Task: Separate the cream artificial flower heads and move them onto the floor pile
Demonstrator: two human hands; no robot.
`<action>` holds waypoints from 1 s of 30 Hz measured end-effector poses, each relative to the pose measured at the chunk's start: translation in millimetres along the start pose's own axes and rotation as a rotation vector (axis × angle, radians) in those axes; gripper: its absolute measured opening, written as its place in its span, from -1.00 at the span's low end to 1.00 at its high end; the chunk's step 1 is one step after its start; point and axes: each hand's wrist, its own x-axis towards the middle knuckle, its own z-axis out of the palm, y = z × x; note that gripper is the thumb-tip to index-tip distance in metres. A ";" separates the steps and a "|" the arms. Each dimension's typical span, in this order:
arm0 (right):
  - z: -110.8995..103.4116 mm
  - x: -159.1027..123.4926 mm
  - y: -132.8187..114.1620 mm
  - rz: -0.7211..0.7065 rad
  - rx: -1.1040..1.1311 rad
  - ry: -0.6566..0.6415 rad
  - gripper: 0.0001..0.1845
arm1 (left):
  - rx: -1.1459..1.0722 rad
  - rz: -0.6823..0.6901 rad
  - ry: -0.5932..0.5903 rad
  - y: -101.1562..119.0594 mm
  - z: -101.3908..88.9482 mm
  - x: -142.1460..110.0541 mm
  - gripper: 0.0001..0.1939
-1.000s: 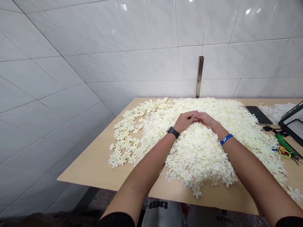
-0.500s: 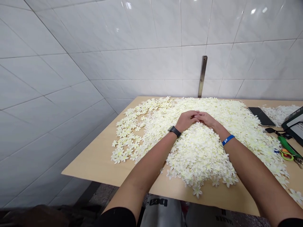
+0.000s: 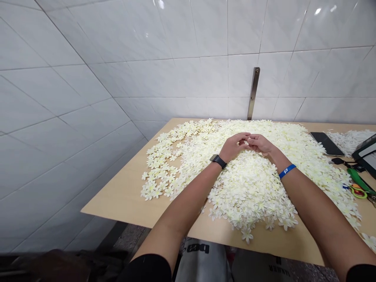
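A wide heap of white, yellow-centred artificial flowers [image 3: 249, 188] lies on the table, piled thickest towards me. Over the middle of the heap my left hand [image 3: 234, 145], with a black watch at its wrist, meets my right hand [image 3: 263, 145], which has a blue wristband. Both hands are closed, fingertips pinched together and touching. A bit of a white flower [image 3: 246, 142] shows between the fingers, too small to tell how each hand grips it. Loose flowers [image 3: 160, 176] spread out to the left of my left forearm.
The tan tabletop [image 3: 123, 199] meets a tiled wall, where a metal bar [image 3: 253, 94] is fixed upright. At the right lie a black phone [image 3: 326, 143], a heap of small white pieces [image 3: 349, 141], a dark box [image 3: 367, 152], and a green-handled tool [image 3: 357, 179] beside scissors [image 3: 357, 192].
My hands have lifted slightly off the heap, still together, and a small gap with white in it now shows between the fingers. The view has shifted a little.
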 end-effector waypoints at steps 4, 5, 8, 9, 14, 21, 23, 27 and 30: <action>5.4 5.9 2.7 -0.017 0.012 0.062 -0.50 | 0.102 0.032 -0.045 -2.9 -0.7 0.1 -0.51; 7.0 6.9 3.5 -0.025 0.017 0.071 -0.50 | 0.114 0.040 -0.046 -3.4 -0.5 -0.3 -0.54; 10.6 6.7 4.0 -0.031 0.036 0.076 -0.47 | 0.108 0.045 0.003 -4.4 -0.4 -2.4 -0.65; 11.2 5.7 3.4 -0.025 0.043 0.068 -0.45 | 0.096 0.047 0.029 -4.4 -0.6 -3.2 -0.68; 9.6 0.6 -0.2 0.036 0.077 -0.004 -0.44 | 0.071 0.066 0.115 -0.9 -3.0 -3.6 -0.83; 9.4 5.2 3.1 -0.019 0.036 0.027 -0.51 | 0.107 0.107 -0.035 0.3 -2.5 0.0 -0.60; 9.7 6.2 4.7 -0.030 0.037 0.022 -0.52 | 0.113 0.082 -0.047 -2.4 -1.6 -0.7 -0.58; 8.0 3.0 2.6 -0.019 0.052 -0.028 -0.49 | 0.109 0.062 0.010 -4.8 -0.4 -2.8 -0.63; 6.6 -1.3 -1.8 0.010 0.073 -0.075 -0.47 | 0.063 0.075 0.096 -0.8 0.1 -3.0 -0.71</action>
